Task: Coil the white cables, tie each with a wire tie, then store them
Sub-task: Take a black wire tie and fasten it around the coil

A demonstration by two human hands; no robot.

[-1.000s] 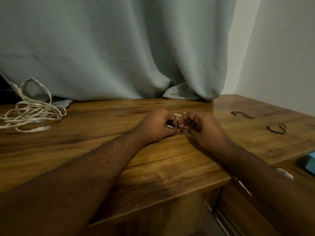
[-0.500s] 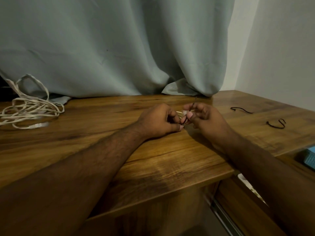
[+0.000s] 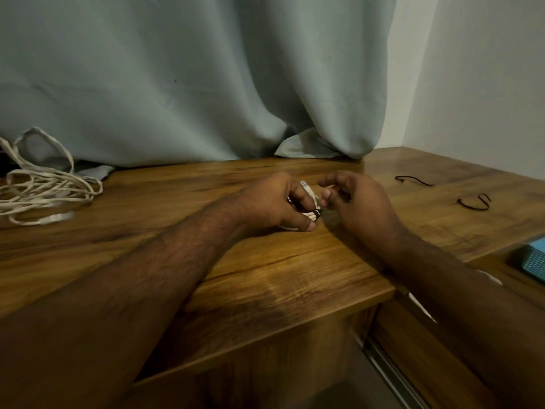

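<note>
My left hand [image 3: 275, 202] grips a small coiled white cable [image 3: 310, 192] on the wooden desk [image 3: 265, 276], its plug end poking up above my fingers. A black wire tie [image 3: 317, 214] wraps the coil near my thumb. My right hand [image 3: 356, 199] sits just right of the coil with fingers loosely curled, its fingertips close to the tie; whether they pinch the tie is hidden. A loose tangle of white cable [image 3: 44, 191] lies at the far left of the desk.
Two spare black wire ties [image 3: 413, 180] [image 3: 474, 202] lie on the desk to the right. A grey curtain [image 3: 191, 84] hangs along the back edge. A teal object [image 3: 530, 261] sits in a lower recess at the right. The desk's front edge drops off below my arms.
My hands have drawn slightly apart. The right fingers have loosened away from the coil, and the plug end and black tie now show beside my left hand.
</note>
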